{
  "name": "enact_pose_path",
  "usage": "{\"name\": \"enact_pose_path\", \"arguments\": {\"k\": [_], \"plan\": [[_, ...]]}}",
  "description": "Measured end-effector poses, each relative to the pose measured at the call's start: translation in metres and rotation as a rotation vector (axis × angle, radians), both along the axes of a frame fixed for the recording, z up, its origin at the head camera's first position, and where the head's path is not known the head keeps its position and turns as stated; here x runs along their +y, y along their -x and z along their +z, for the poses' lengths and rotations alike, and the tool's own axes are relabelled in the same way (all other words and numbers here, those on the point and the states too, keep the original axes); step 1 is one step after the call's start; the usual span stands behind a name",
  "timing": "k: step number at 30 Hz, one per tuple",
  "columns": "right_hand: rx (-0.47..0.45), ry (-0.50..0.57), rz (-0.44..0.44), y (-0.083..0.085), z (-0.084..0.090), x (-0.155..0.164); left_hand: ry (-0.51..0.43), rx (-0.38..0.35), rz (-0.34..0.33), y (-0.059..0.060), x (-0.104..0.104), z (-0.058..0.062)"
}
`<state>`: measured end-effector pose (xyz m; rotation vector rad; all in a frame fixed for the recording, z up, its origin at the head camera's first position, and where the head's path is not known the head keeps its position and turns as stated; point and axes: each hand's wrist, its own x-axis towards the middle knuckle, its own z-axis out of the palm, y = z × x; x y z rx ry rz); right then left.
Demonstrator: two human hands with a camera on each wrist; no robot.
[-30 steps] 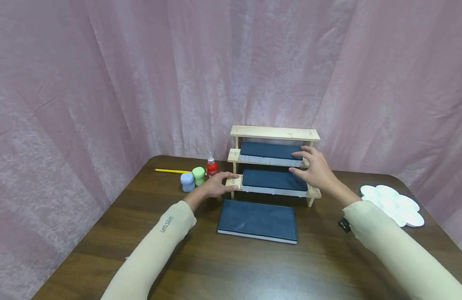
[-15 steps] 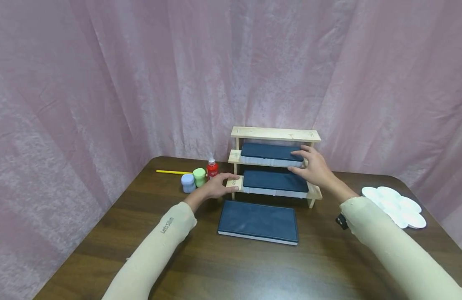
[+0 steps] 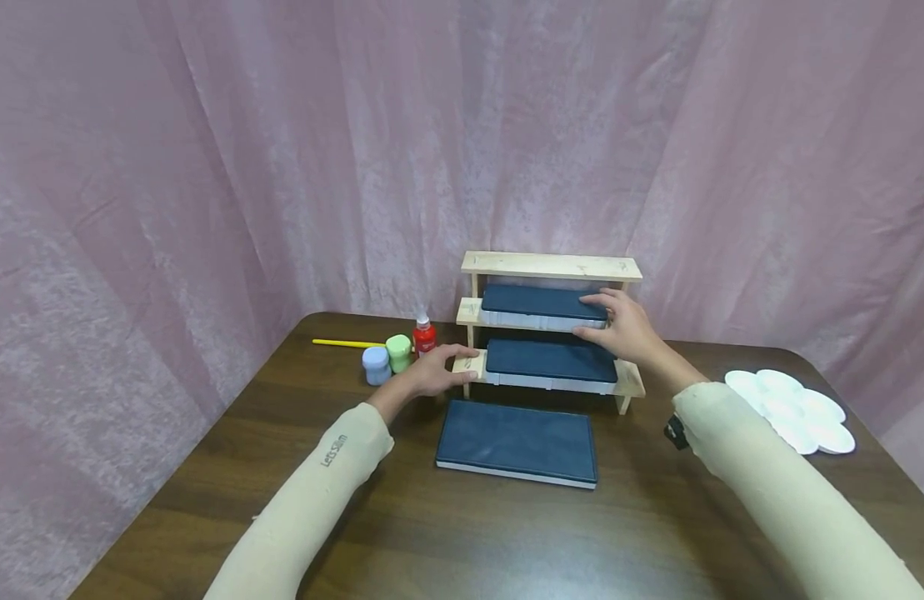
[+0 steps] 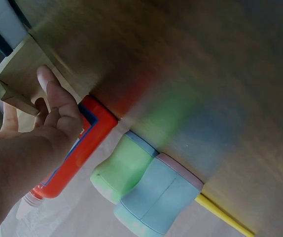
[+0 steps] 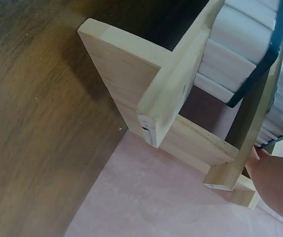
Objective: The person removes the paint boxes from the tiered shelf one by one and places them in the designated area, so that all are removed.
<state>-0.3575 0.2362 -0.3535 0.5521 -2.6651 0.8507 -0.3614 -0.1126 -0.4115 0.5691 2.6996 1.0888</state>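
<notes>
A three-tier wooden shelf rack (image 3: pixel 551 265) stands at the back of the table, with a navy-lidded white case on each of its middle and lowest tiers. My right hand (image 3: pixel 625 327) holds the right end of the middle-tier case (image 3: pixel 536 302), thumb at its front edge and fingers over the lid. The lowest-tier case (image 3: pixel 549 360) sits just below that hand. My left hand (image 3: pixel 433 371) grips the left end of the lowest tier; in the left wrist view its fingers curl about the wood. A third navy-topped case (image 3: pixel 516 442) lies flat on the table before the rack.
Left of the rack stand a red bottle (image 3: pixel 424 335), a green sponge-like block (image 3: pixel 398 353) and a blue one (image 3: pixel 376 365). A yellow stick (image 3: pixel 347 342) lies behind them. A white flower-shaped palette (image 3: pixel 791 410) rests at the right. Pink curtains (image 3: pixel 402 167) hang behind the table.
My right hand has shifted slightly left, farther over the end of the middle-tier case. The left hand stays on the rack, and the cases look unmoved.
</notes>
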Motion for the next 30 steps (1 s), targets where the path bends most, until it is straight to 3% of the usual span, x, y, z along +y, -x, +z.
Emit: {"name": "enact_pose_path", "arguments": {"k": [12,18,30], "plan": [[-0.002,0.071,-0.009,0.004,-0.008,-0.002,0.005,0.002,0.002,0.0,-0.001,0.002],[-0.024,0.145,-0.011,-0.004,-0.009,-0.003,-0.014,0.025,-0.023,0.002,-0.001,-0.003],[-0.045,0.308,0.003,-0.016,-0.003,-0.01,0.0,0.02,0.004,0.005,-0.005,-0.002]]}}
